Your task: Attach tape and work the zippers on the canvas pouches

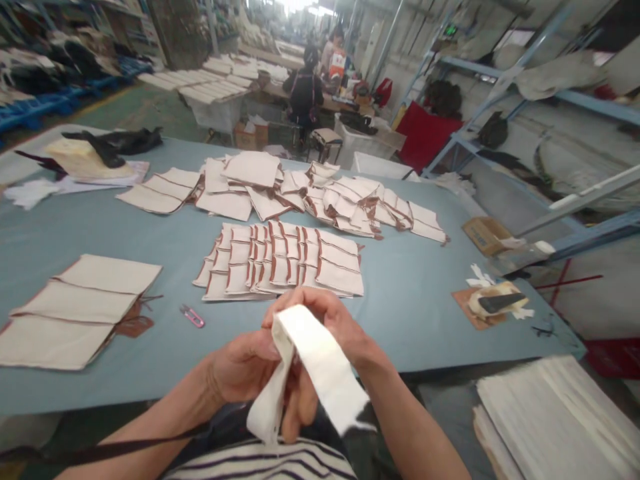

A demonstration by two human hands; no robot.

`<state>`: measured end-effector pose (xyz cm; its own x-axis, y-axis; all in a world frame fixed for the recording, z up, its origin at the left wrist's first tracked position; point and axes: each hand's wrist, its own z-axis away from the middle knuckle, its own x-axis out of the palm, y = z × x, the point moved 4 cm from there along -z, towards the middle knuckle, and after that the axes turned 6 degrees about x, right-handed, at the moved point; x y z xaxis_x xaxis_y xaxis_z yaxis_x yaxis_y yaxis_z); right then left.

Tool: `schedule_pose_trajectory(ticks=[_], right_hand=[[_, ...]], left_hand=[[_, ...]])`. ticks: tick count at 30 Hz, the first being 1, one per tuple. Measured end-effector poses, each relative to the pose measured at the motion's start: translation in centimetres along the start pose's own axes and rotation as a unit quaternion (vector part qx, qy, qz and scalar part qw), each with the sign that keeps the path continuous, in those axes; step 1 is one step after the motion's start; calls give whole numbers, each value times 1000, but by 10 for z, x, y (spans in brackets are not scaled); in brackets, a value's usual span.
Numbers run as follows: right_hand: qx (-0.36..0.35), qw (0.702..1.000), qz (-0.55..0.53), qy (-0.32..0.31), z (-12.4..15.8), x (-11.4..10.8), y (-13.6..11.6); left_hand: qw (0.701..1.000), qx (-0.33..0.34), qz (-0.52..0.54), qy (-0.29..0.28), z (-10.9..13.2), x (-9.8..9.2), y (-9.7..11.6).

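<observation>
A white cloth strip (327,373) is folded over between my two hands, its loose ends hanging toward my lap. My left hand (245,367) pinches it from the left, thumb against the fold. On the other side my right hand (325,317) has its fingers curled round the top of the strip; some fingertips are hidden behind the cloth. Just beyond the hands lies an overlapping row of cream fabric panels (340,260) with brown edging. A small pink thread snipper (193,316) rests on the table left of them.
A flat stack of cream panels (75,313) lies at the left of the blue-green table (415,287). Farther back is a loose heap of panels (250,170). At right are a cardboard box (485,235) and a taped block (497,300). Two people work in the background.
</observation>
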<state>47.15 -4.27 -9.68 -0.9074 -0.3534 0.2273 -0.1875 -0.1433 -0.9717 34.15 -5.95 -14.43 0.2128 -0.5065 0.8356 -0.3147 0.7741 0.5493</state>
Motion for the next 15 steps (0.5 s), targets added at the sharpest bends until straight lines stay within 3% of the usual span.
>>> schedule_pose_trajectory(ticks=[3,5,7,9,12,15], right_hand=[[-8,992,37,122,-3,-2,-4],[-10,987,36,156,-5,0,-7],[-8,982,45,185,-7,3,-11],[-23,973,67,219,-7,5,-18],[-28,972,50,229,-9,9,-27],[5,984,-17,178,-14,13,-30]], left_hand=[[998,28,-40,-43,2,1,11],[986,81,-149,-5,5,-9,24],[955,130,-263,50,10,-20,37],[932,158,-316,84,14,-27,46],[930,158,-321,82,14,-26,58],[928,135,-340,74,9,-18,68]])
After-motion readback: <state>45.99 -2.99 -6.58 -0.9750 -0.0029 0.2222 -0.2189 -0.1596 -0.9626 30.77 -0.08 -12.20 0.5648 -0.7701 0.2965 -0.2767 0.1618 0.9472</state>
